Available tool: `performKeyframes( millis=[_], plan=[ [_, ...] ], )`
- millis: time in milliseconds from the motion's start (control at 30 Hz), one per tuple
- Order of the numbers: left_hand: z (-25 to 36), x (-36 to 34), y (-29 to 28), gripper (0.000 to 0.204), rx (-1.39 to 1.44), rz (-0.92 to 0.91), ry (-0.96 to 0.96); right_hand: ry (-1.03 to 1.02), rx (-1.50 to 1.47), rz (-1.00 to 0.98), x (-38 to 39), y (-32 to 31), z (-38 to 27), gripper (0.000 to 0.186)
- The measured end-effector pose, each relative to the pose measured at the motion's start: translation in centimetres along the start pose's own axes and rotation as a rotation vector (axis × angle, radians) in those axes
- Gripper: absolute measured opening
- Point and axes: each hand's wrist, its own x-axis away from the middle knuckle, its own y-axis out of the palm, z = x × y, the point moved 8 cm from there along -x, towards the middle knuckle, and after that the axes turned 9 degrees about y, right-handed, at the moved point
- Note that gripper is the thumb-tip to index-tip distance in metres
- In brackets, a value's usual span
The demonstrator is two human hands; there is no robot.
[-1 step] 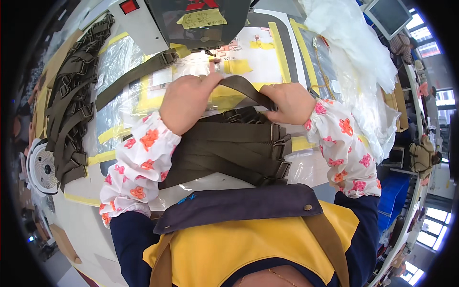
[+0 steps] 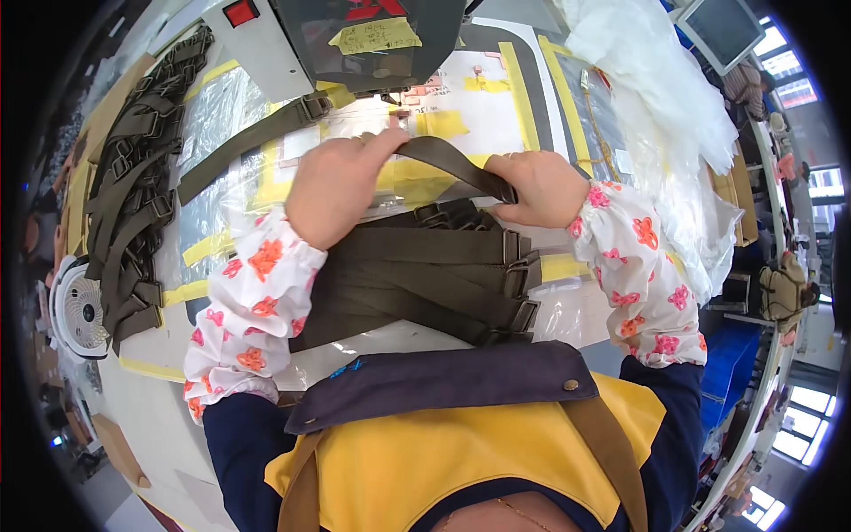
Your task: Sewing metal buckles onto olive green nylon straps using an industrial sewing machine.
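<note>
A dark olive webbing strap (image 2: 450, 161) arches between my two hands. My left hand (image 2: 332, 186) pinches one end of it between thumb and fingers. On the other side my right hand (image 2: 539, 188) is closed on the strap's other part, where it folds down under the fingers. Just below lies a pile of olive straps (image 2: 417, 279) with metal buckles (image 2: 517, 279) along its right side. Another olive strap (image 2: 253, 146) with a buckle runs from the left up to the machine head (image 2: 355, 49), apart from my hands.
Many buckled straps (image 2: 133, 177) hang in a heap at the left, beside a white fan (image 2: 78, 310). Yellow tape (image 2: 519, 97) borders sheets on the table. Clear plastic bags (image 2: 656, 97) are bunched at the right. A blue bin (image 2: 729, 368) stands at the lower right.
My left hand has shifted slightly left and my right hand slightly right. The strap between them spans a little wider. The pile and the strap by the machine stay put.
</note>
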Motion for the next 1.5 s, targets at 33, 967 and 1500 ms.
performKeyframes(
  millis=[33, 967, 1500],
  plan=[
    [-0.9, 0.4, -0.9, 0.029, 0.025, 0.032, -0.042, -0.068, -0.128, 0.002, -0.2, -0.7, -0.2, 0.042],
    [-7.5, 1.6, 9.5, 0.014, 1.135, 0.254, -0.948, 0.003, -1.403, 0.458, -8.0, 2.7, -0.6, 0.054],
    [-5.1, -3.3, 6.9, 0.017, -0.115, -0.171, -0.401, 0.142, -0.965, 0.538, -9.3, 1.8, 1.3, 0.046]
  ],
)
